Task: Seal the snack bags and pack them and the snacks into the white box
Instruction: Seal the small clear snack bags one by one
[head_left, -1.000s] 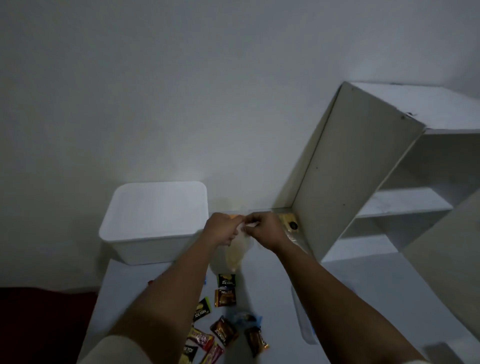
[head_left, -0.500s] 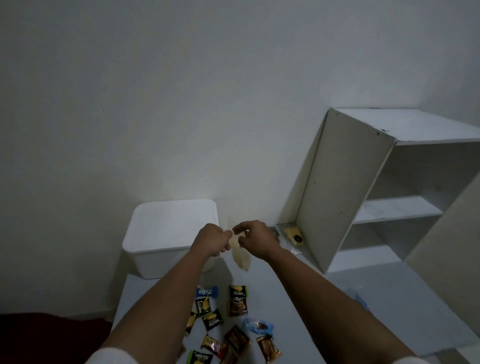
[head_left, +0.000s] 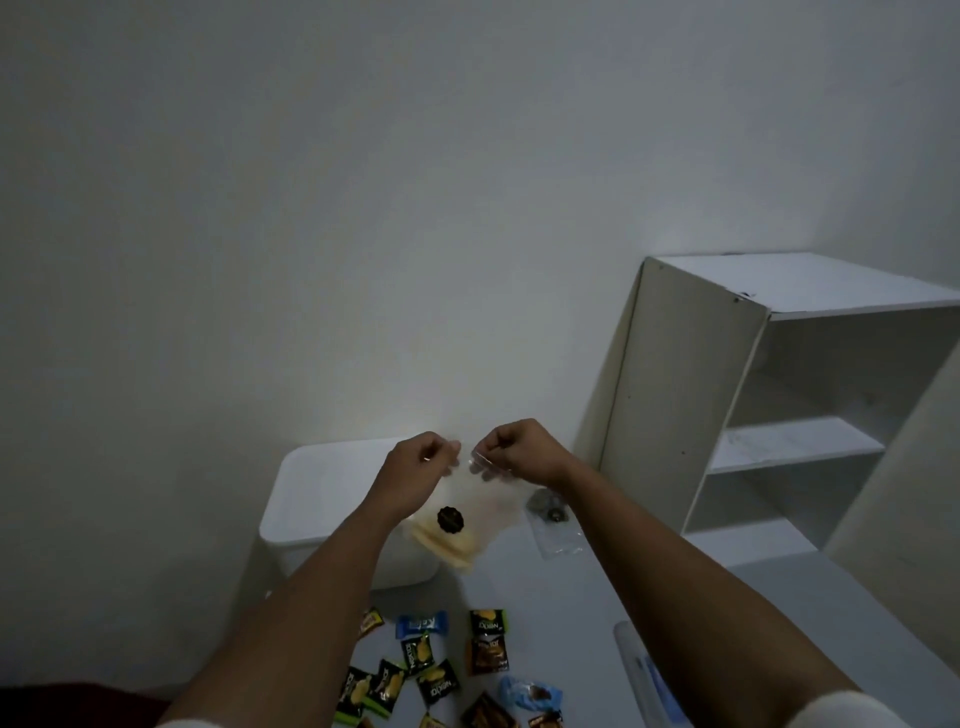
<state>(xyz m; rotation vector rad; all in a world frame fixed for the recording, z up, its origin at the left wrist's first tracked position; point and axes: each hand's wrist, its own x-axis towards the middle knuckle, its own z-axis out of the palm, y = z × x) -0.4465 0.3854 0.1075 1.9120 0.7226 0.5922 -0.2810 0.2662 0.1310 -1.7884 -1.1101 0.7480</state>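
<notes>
Your left hand (head_left: 423, 460) and right hand (head_left: 511, 449) pinch the top corners of the snack bag (head_left: 462, 514), hanging above the desk (head_left: 524, 592) before the white box (head_left: 332, 499); light, limp film, best gripped along the seal strip

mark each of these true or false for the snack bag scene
1. Both hands pinch the top of the clear bag. True: left hand, right hand.
2. The white box has its lid off. False: the lid is on.
3. Wrapped snacks lie loose on the table. True.
4. The bag is empty. False: a dark round piece and pale pieces sit inside.
5. The shelf unit stands left of the box. False: right.
</notes>
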